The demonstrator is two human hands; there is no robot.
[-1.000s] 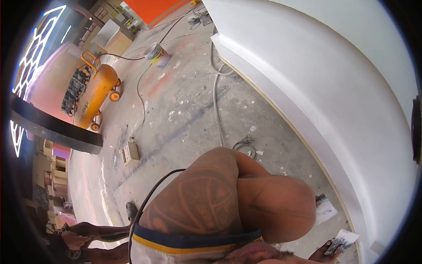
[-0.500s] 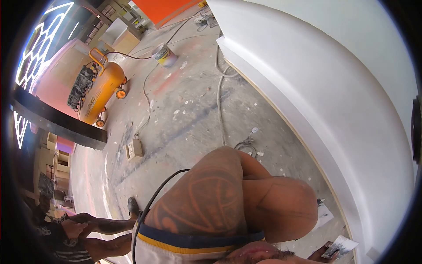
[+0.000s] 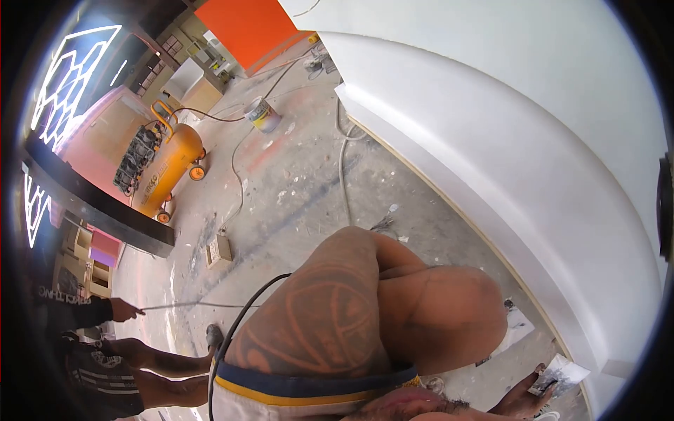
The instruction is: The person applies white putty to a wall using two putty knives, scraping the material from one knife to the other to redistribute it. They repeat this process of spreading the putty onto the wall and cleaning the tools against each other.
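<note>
My right hand [image 3: 521, 401] shows at the bottom right edge, only partly in view. Its fingers hold a small grey-smeared sheet of paper [image 3: 562, 370] close to the foot of the big white curved panel [image 3: 505, 154]. My bent, tattooed leg [image 3: 365, 302] fills the lower middle and hides the floor under it. My left hand is out of sight. A black cable [image 3: 242, 316] runs along my thigh.
An orange air compressor [image 3: 165, 165], a paint bucket [image 3: 261, 114] and a small socket box [image 3: 221, 250] stand on the spattered concrete floor. A pale hose [image 3: 342, 175] lies along the panel's base. At the left a co-worker's hand [image 3: 123, 309] holds a thin rod.
The view has tilted up slightly. My right hand with the paper has moved a little right, toward the panel's foot. The co-worker's arm has lifted and now holds a thin rod out.
</note>
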